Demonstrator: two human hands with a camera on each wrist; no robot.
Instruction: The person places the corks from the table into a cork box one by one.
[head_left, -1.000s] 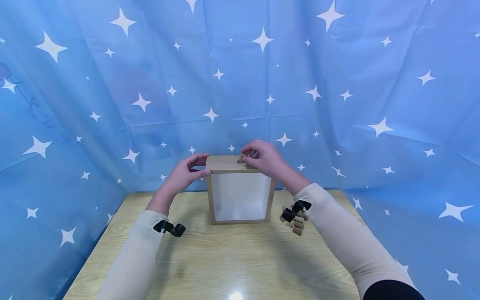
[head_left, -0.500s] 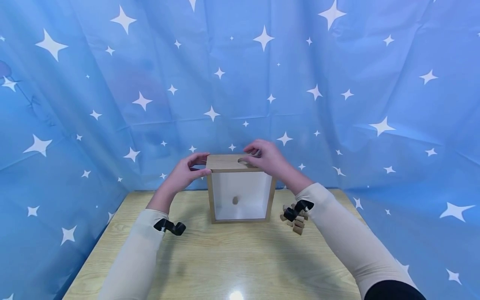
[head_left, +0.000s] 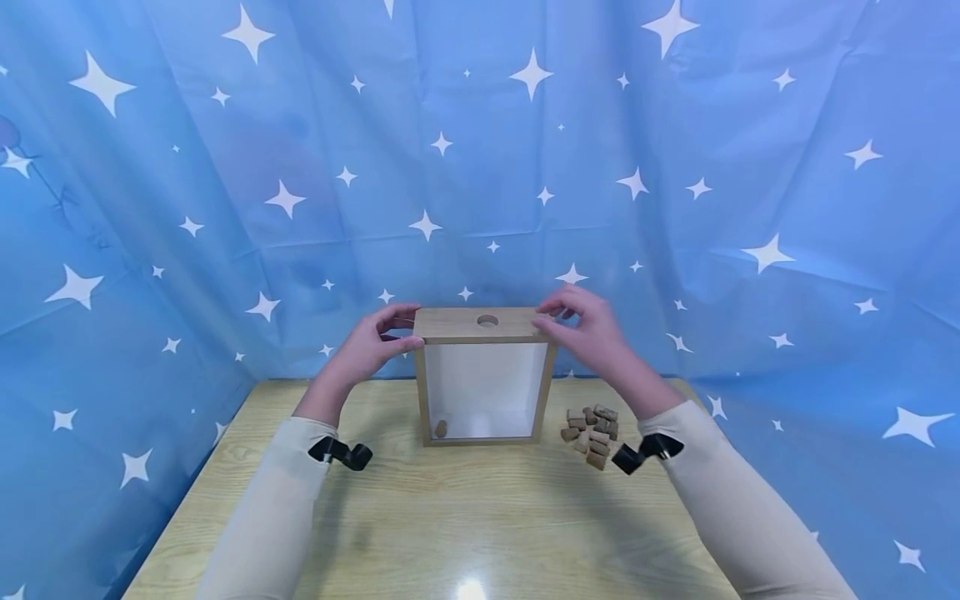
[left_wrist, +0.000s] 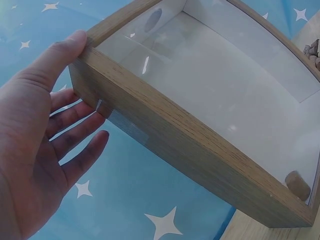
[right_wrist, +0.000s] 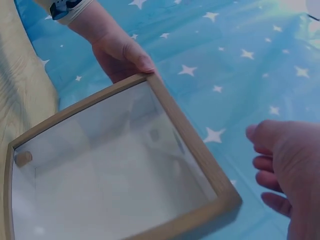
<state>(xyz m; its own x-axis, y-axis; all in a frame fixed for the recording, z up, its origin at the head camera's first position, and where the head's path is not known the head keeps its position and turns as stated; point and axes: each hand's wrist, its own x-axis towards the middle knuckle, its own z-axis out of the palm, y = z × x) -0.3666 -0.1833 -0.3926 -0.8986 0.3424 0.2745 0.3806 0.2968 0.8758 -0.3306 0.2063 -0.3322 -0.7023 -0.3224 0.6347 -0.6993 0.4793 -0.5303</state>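
- Blue cloth point(head_left: 172, 267) with white stars hangs behind the table point(head_left: 420, 508);
- left sleeve point(head_left: 262, 508), cream, with a black wrist mount point(head_left: 341, 454);
- left hand point(head_left: 367, 346) grips the upper left corner of the wooden box point(head_left: 450, 325); thumb at the front edge, other fingers partly bent along the side;
- one cork piece point(head_left: 441, 429) sits inside the box, in its lower left corner, behind the clear front;
- round hole point(head_left: 487, 320) in the box's top; the box stands upright on the table;
- right hand point(head_left: 588, 329) is just beside the upper right corner; fingers loosely bent, slightly parted, holding nothing;
- loose cork pieces point(head_left: 598, 436) lie heaped on the table, right of the box
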